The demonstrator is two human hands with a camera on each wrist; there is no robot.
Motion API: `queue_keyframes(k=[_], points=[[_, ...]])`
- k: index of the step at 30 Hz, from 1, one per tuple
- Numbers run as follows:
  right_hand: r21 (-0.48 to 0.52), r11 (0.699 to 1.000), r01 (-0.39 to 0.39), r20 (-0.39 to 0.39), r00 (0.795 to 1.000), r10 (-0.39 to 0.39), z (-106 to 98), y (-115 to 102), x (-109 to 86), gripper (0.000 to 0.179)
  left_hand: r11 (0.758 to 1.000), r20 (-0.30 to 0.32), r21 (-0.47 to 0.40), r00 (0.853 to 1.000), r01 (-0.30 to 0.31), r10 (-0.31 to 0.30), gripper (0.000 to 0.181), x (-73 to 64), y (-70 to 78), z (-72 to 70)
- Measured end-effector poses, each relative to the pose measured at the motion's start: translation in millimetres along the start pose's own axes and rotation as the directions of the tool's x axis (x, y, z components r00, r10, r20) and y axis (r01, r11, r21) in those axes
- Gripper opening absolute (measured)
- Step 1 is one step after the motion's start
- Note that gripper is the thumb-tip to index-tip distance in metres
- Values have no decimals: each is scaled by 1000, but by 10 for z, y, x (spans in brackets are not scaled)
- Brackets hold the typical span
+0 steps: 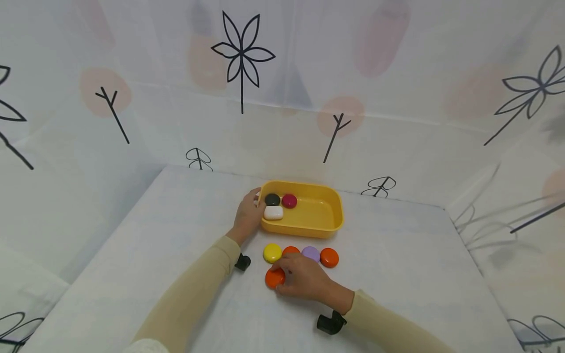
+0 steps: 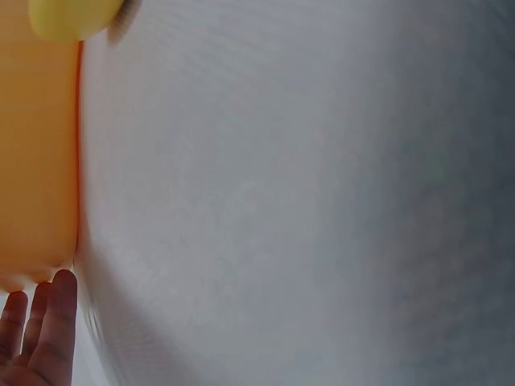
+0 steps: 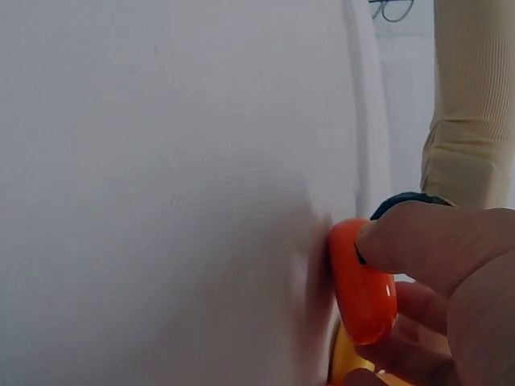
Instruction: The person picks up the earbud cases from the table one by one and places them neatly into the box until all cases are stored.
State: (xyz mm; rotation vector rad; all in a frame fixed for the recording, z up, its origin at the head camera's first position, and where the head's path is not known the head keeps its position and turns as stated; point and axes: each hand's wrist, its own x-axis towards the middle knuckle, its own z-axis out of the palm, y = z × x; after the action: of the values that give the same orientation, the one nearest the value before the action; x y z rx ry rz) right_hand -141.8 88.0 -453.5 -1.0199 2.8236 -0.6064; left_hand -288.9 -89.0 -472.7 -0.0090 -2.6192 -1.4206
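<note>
At the back of the table, my left hand [image 1: 248,215] holds the left end of a yellow plastic tray [image 1: 311,230]; in the left wrist view its fingers [image 2: 58,330] touch the outer wall. Inside that end sit a dark disc [image 1: 272,199], a crimson disc [image 1: 289,201] and a white rounded block [image 1: 273,213]. In front of the tray, my right hand [image 1: 304,278] pinches a glossy orange disc [image 3: 364,281] between thumb and fingers. Just beyond it lie a yellow disc [image 1: 272,253], another orange disc [image 1: 291,250] partly behind the hand, a lilac disc [image 1: 311,253] and a red-orange disc [image 1: 329,258].
The white table [image 1: 397,274] reaches back to a patterned cloth wall [image 1: 282,137], with more cloth along both sides. Black wrist cameras [image 1: 331,323] stick out below both sleeves. The row of discs lies close to the tray's front wall.
</note>
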Motion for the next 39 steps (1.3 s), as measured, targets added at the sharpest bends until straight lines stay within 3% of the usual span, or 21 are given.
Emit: queue_keyframes(k=[17, 22, 30, 39], points=[[-83, 997, -1, 9, 1000, 2, 33, 49, 26, 39, 1000, 7, -3, 1000, 27, -27, 49, -2, -7, 10], [-95, 995, 30, -11, 999, -32, -10, 34, 29, 38, 999, 16, -1, 999, 44, -44, 49, 2, 11, 5], [20, 996, 83, -79, 994, -81, -167, 54, 111, 30, 998, 34, -4, 998, 61, -60, 49, 7, 28, -3], [110, 993, 49, -116, 993, -36, -343, 57, 183, 37, 1000, 17, 3, 1000, 26, -26, 47, -6, 24, -15]])
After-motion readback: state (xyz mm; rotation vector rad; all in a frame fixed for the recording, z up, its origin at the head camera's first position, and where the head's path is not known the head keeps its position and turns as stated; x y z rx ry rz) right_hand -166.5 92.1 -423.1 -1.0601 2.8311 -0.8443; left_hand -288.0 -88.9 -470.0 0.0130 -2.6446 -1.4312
